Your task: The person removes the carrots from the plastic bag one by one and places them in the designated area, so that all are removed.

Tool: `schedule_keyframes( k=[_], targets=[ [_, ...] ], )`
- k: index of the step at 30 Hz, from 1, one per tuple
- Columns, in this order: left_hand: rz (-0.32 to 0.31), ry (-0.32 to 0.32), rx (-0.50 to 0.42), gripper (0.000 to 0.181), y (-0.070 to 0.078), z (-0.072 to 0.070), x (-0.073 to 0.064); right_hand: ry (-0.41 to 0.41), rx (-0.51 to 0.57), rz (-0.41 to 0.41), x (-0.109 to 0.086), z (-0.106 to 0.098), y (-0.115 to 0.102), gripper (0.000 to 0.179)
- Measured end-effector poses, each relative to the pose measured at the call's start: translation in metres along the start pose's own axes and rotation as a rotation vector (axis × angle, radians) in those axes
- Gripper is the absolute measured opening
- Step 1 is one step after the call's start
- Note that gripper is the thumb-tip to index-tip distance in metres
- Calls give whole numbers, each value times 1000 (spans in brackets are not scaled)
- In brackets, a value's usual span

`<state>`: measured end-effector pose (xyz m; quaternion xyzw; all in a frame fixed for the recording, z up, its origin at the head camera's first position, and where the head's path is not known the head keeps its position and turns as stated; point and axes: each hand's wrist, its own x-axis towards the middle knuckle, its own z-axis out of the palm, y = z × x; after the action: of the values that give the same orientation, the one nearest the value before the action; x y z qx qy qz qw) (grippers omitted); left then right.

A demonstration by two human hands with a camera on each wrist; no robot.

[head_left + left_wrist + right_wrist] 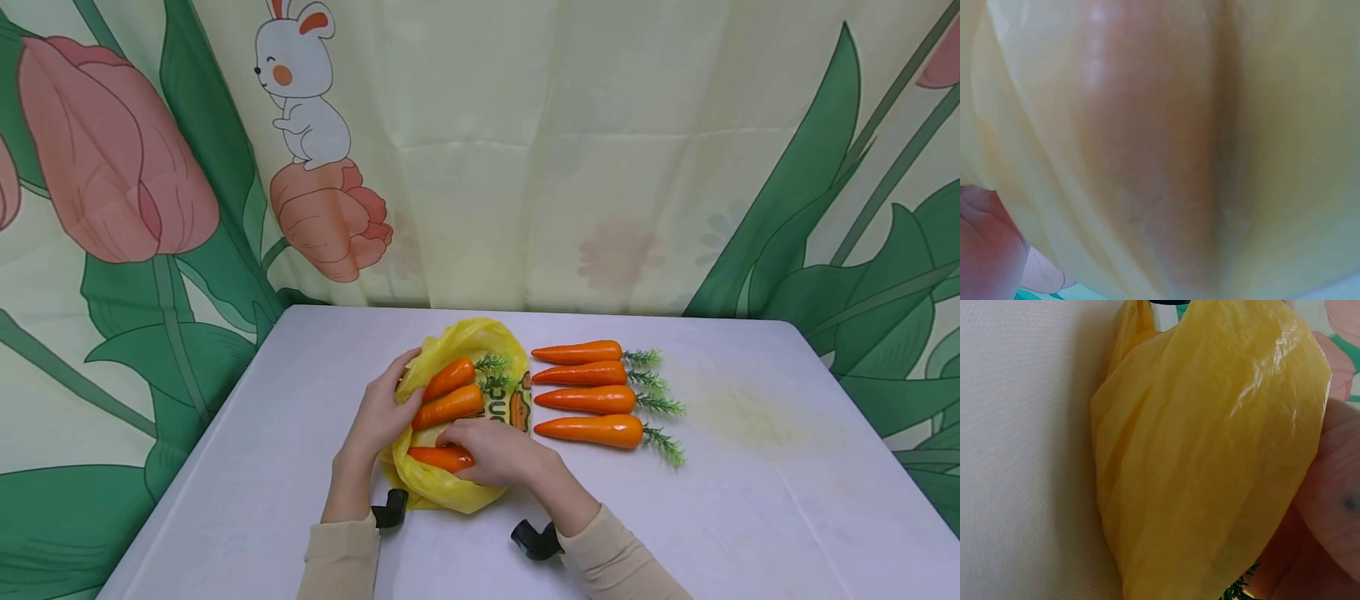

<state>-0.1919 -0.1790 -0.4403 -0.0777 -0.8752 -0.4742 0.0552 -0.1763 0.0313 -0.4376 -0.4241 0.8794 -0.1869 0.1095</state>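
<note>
A yellow plastic bag lies on the table with its mouth spread wide. My left hand holds the bag's left rim, thumb on the inner side. Two orange carrots with green tops rest in the bag near that thumb. My right hand reaches into the lower part of the bag and grips another carrot, whose top end is hidden under the hand. In the right wrist view the yellow bag covers most of the scene, with the right hand at its edge. Yellow film fills the left wrist view.
Several carrots lie in a column right of the bag, leafy tops pointing right. They rest on a white-covered table. Behind it hangs a curtain printed with tulips and a rabbit. Black wrist devices sit by both sleeves.
</note>
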Motion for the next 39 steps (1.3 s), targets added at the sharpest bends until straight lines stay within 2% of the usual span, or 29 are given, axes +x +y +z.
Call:
schedule_keyframes(
  k=[8, 16, 28, 39],
  targets=[
    [8, -4, 9, 60, -1, 0, 0, -11, -22, 44, -2, -1, -1, 40],
    [16, 3, 3, 60, 0, 0, 0, 11, -53, 29, -1, -4, 0, 37],
    [12, 4, -4, 61, 0, -1, 0, 1, 11, 85, -5, -13, 2, 41],
    [8, 3, 10, 60, 1, -2, 0, 36, 23, 82, -12, -23, 9, 40]
  ],
)
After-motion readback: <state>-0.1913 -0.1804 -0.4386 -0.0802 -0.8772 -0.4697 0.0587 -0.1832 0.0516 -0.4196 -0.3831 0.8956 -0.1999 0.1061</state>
